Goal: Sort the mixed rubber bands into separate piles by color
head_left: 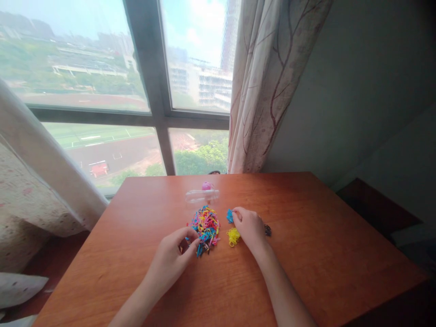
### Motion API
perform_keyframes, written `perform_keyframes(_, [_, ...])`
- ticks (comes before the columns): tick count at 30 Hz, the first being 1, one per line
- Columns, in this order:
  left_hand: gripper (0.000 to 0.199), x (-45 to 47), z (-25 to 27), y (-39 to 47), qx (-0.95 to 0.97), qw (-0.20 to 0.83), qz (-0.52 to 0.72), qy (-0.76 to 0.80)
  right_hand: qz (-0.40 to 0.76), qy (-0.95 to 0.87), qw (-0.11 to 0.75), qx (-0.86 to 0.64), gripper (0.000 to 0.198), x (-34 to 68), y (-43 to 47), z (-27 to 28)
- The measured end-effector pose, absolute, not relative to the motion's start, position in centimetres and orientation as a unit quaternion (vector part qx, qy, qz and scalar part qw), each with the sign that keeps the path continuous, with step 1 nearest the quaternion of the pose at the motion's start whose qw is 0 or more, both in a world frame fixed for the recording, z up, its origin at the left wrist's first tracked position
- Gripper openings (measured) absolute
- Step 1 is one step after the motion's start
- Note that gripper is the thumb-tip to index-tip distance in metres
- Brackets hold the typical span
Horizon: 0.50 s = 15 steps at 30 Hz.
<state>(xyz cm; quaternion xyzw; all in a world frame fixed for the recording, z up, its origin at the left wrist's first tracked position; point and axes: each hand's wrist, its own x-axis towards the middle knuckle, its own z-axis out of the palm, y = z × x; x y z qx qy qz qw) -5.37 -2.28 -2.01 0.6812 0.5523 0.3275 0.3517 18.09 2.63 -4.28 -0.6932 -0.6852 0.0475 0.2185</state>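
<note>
Head view: left hand (172, 255), thumb and forefinger almost meeting, at the elastic-band pile (205, 220); right hand (251, 228), fingertips nearly shut, at blue bands (229, 216); grips unclear from here. Clear container (199, 196) lies at the pile's twelve o'clock on wooden table (306, 259), window (194, 120) beyond.

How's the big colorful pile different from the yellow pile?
The colorful pile mixes many colors, like blue, pink and red; the yellow pile looks all yellow. The colorful pile spreads much wider, while the yellow pile is small. Both lie on the table.
</note>
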Motion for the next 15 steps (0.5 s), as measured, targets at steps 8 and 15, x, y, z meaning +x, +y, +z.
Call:
perform_keyframes(8, [0.024,-5.4,-1.9,-2.4,0.669,0.356,0.336,0.559,0.057,-0.684,0.243,-0.686,0.019,18.2,1.3,-3.8])
perform_keyframes(15, [0.021,-5.1,-2.1,-2.4,0.677,0.351,0.333,0.554,0.150,-0.713,0.349,-0.589,0.022,15.4,-3.0,-4.9])
